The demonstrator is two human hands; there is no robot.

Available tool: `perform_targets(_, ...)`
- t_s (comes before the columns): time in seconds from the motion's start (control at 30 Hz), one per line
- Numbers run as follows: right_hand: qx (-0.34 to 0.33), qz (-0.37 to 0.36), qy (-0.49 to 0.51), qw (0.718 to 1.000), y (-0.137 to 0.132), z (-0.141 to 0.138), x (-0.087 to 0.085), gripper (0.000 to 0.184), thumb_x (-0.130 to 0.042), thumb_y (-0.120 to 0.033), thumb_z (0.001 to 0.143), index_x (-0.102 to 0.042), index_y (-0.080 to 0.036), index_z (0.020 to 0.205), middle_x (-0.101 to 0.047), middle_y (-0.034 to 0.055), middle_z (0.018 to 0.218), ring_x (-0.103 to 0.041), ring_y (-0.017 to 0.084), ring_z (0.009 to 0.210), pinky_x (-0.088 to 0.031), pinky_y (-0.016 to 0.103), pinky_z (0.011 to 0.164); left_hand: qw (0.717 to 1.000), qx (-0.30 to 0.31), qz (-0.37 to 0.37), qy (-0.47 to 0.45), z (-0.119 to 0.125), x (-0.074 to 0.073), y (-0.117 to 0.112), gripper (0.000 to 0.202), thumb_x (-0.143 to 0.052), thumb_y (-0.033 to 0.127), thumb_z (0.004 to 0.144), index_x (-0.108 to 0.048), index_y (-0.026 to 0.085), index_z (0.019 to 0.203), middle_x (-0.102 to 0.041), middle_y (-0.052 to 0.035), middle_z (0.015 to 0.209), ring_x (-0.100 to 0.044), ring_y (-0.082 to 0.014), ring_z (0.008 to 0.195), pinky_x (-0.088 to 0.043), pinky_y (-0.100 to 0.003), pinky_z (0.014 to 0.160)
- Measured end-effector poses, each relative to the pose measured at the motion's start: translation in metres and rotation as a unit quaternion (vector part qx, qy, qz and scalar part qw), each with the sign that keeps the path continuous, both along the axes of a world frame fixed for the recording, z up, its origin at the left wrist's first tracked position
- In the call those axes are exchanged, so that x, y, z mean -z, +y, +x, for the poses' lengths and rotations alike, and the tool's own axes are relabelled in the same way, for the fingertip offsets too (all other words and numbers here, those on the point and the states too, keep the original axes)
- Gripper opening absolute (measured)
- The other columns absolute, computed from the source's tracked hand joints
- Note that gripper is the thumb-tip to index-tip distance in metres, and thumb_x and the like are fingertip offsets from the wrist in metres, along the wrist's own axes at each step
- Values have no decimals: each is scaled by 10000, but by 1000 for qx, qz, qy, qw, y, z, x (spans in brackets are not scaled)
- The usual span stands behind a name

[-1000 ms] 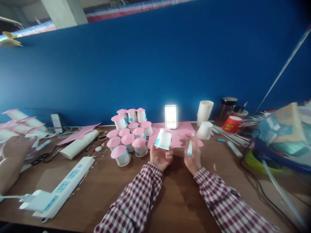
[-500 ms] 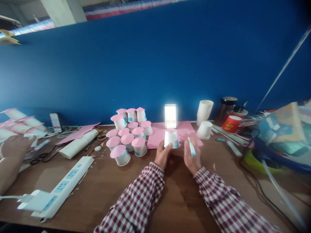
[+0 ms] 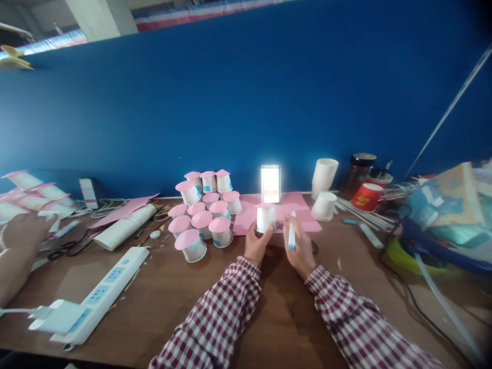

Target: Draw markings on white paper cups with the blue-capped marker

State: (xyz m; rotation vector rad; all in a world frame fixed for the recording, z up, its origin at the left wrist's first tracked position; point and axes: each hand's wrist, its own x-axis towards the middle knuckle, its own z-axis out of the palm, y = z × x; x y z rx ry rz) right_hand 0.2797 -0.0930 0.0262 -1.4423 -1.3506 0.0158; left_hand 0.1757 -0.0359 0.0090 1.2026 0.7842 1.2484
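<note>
My left hand (image 3: 257,247) is closed around the lower side of a white paper cup (image 3: 266,218). The cup stands upside down, wide rim at the bottom, with a blue print on it. My right hand (image 3: 302,252), just to the right, grips a white marker (image 3: 292,231) with a blue end, its tip pointing up and away from me. Under and behind the cup lies a sheet of pink paper (image 3: 240,218). Left of my hands stand several upturned paper cups topped with pink paper cones (image 3: 187,240).
A bright blurred screen (image 3: 270,183) stands behind the cup. White cups (image 3: 325,177), a red cup (image 3: 367,197) and a dark-lidded jar (image 3: 361,169) are at the right. A power strip (image 3: 109,287) lies left. A co-worker's hand (image 3: 28,236) is at the far left.
The cup has turned and shifted slightly left in my left hand. My right hand has moved a little left, and the marker now stands more upright.
</note>
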Motion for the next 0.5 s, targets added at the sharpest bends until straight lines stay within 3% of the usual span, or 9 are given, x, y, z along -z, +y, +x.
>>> perform_targets(0.23, 15, -9, -3, 1000, 0, 2, -1, 321, -331, -339, 930, -542, -183, 1115, -623, 109, 1073, -613, 205, 936, -502, 360, 798, 999, 49, 22, -11, -2, -7, -5, 432, -672, 327, 711, -580, 147, 1093, -646, -91, 1035, -599, -184, 914, -463, -309, 827)
perform_targets(0.5, 30, 37, 29, 998, -3, 2, -1, 314, -339, -360, 923, -550, -171, 1059, -636, 92, 922, -611, 195, 845, -497, 368, 794, 1000, 17, 13, 10, -2, 3, -1, 416, -654, 304, 724, -562, 145, 1097, -639, -83, 1003, -586, -175, 900, -454, -310, 829)
